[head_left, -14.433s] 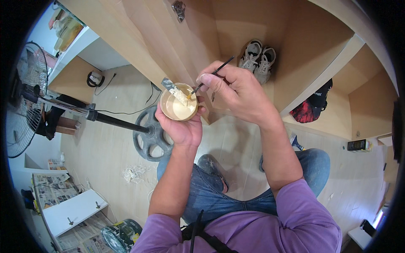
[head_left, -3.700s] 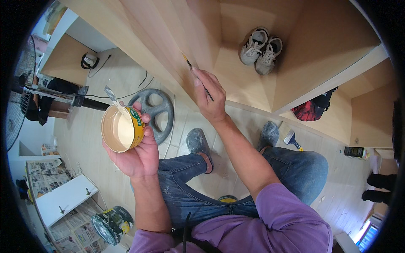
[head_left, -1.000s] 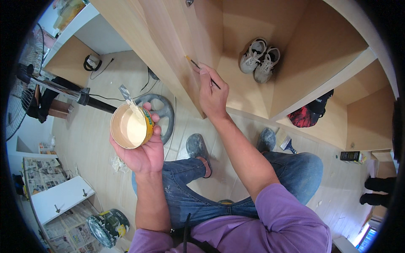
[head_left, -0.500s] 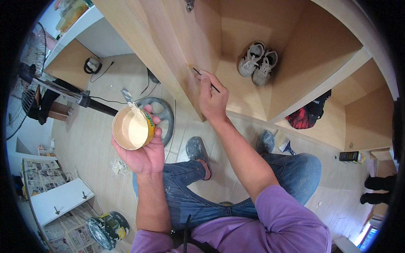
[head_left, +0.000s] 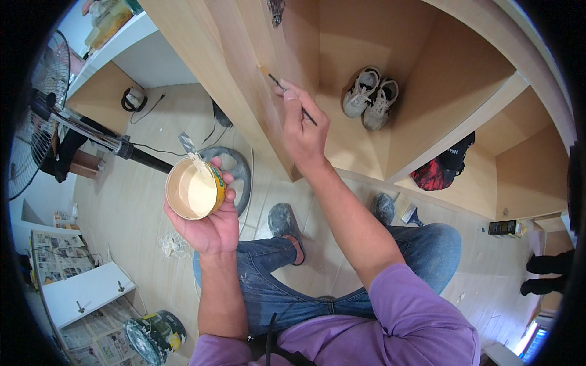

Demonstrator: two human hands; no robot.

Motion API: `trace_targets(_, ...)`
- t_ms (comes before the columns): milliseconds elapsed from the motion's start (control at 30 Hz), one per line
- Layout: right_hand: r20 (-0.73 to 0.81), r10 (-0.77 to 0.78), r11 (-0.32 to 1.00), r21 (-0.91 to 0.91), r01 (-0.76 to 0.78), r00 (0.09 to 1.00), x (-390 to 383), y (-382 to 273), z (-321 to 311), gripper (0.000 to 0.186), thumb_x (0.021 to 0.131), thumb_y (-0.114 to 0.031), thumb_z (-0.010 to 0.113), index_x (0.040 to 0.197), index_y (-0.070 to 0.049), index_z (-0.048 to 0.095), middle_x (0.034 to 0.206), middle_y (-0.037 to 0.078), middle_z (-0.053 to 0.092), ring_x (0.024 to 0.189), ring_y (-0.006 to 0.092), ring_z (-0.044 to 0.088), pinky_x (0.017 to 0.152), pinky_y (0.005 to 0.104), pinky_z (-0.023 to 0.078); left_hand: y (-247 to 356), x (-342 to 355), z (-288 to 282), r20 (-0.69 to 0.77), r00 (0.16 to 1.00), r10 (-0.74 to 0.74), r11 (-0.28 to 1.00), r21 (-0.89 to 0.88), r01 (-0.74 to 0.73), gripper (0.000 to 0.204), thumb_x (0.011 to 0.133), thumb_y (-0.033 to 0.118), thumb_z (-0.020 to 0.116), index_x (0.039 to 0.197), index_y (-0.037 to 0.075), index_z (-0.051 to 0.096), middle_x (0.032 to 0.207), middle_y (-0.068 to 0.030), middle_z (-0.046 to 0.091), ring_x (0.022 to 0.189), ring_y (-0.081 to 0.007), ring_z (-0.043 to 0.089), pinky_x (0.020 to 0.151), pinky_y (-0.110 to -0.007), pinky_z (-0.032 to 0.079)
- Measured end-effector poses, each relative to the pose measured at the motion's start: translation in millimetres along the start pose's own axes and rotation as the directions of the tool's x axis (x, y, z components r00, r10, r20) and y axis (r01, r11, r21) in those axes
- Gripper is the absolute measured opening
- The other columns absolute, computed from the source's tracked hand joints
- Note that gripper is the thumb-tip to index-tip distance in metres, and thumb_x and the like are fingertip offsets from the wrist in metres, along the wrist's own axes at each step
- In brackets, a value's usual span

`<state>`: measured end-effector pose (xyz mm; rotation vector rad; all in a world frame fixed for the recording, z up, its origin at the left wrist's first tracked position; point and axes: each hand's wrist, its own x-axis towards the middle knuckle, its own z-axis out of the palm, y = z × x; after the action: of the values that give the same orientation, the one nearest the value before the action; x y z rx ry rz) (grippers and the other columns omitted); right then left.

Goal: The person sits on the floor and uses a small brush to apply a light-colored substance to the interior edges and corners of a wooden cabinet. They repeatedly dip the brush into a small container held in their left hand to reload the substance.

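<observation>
My left hand (head_left: pixel 210 227) cups a small round tub (head_left: pixel 194 190) with a yellow outer wall and cream-coloured paint or filler inside. A flat metal scraper blade (head_left: pixel 187 143), smeared with the same cream stuff, sticks up over the tub's far rim. In my right hand (head_left: pixel 305 125) a thin paintbrush (head_left: pixel 292 97) with a dark handle is pinched between thumb and fingers. Its tan tip lies at the face of a light wooden cabinet door (head_left: pixel 244 79); whether it touches I cannot tell. A metal hinge (head_left: pixel 276 12) shows farther up the door.
White sneakers (head_left: pixel 371 97) and a red-and-black bag or cap (head_left: pixel 442 165) sit in the cabinet. A standing fan (head_left: pixel 116 143) with a round base is at left. On the floor lie a wide paintbrush (head_left: pixel 409 208), a paint bucket (head_left: pixel 155 337) and a white panel (head_left: pixel 88 294) on newspaper.
My right hand has moved the thin paintbrush up along the door, a little to the left. The tub in my left hand has barely shifted.
</observation>
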<state>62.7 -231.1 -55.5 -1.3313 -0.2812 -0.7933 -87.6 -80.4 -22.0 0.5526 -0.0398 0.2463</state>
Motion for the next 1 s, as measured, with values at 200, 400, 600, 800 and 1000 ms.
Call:
trace_targets(200, 0.06, 0.179, 0.97, -0.176, -0.166, 0.982, -15.7, 0.1, -14.3, 0.023, 0.102, -0.012, 0.058, 0.113, 0.004, 0.069, 0.096, 0.019, 0.076, 0.088, 0.0241, 0.075, 0.078, 0.0329, 0.056, 0.5, -0.3, -0.8, 0.0, 1.0, 0.001, 1.0, -0.009, -0.001, 0.066, 0.103, 0.054, 0.039, 0.14, 0.001, 0.052, 0.136, -0.0266, 0.055, 0.103, -0.037, 0.061, 0.075, -0.039, 0.062)
trace_targets(400, 0.041, 0.126, 0.982, -0.147, -0.119, 0.991, 14.2, -30.6, 1.0, 0.021, 0.101, -0.012, 0.058, 0.11, 0.003, 0.07, 0.093, 0.019, 0.076, 0.086, 0.0254, 0.075, 0.077, 0.0335, 0.056, 0.7, -0.6, -0.5, -0.001, 1.0, 0.003, 1.0, 0.003, -0.003, 0.066, 0.103, 0.055, 0.038, 0.14, 0.001, 0.052, 0.136, -0.0265, 0.054, 0.102, -0.0367, 0.061, 0.076, -0.039, 0.062)
trace_targets(600, 0.027, 0.001, 0.999, 0.046, -0.002, 1.0, 28.9, -34.5, 9.2, 0.021, 0.102, -0.009, 0.057, 0.114, 0.004, 0.069, 0.101, 0.019, 0.076, 0.092, 0.0235, 0.075, 0.081, 0.0327, 0.057, 0.3, -0.1, 1.5, -0.005, 1.0, 0.002, 1.0, -0.002, -0.002, 0.066, 0.103, 0.054, 0.038, 0.14, 0.002, 0.053, 0.135, -0.0264, 0.055, 0.101, -0.0357, 0.061, 0.075, -0.038, 0.061)
trace_targets(800, 0.045, 0.051, 0.997, -0.061, -0.048, 0.998, -2.6, 1.7, -6.8, 0.021, 0.103, -0.009, 0.058, 0.115, 0.003, 0.069, 0.101, 0.016, 0.076, 0.09, 0.0186, 0.073, 0.08, 0.0314, 0.057, -1.8, 0.7, 1.8, -0.019, 1.0, -0.003, 1.0, 0.015, 0.003, 0.066, 0.103, 0.054, 0.038, 0.139, 0.002, 0.053, 0.133, -0.0263, 0.056, 0.1, -0.0356, 0.061, 0.074, -0.038, 0.061)
trace_targets(1000, -0.027, 0.155, 0.986, 0.06, -0.153, 0.988, -20.6, 3.1, -34.1, 0.02, 0.104, -0.012, 0.059, 0.11, 0.003, 0.069, 0.094, 0.012, 0.076, 0.085, 0.0143, 0.07, 0.078, 0.0294, 0.055, -6.1, 2.7, -0.7, -0.06, 0.998, -0.03, 0.999, 0.018, 0.031, 0.065, 0.102, 0.054, 0.038, 0.139, 0.003, 0.054, 0.132, -0.0264, 0.057, 0.099, -0.0369, 0.063, 0.073, -0.037, 0.061)
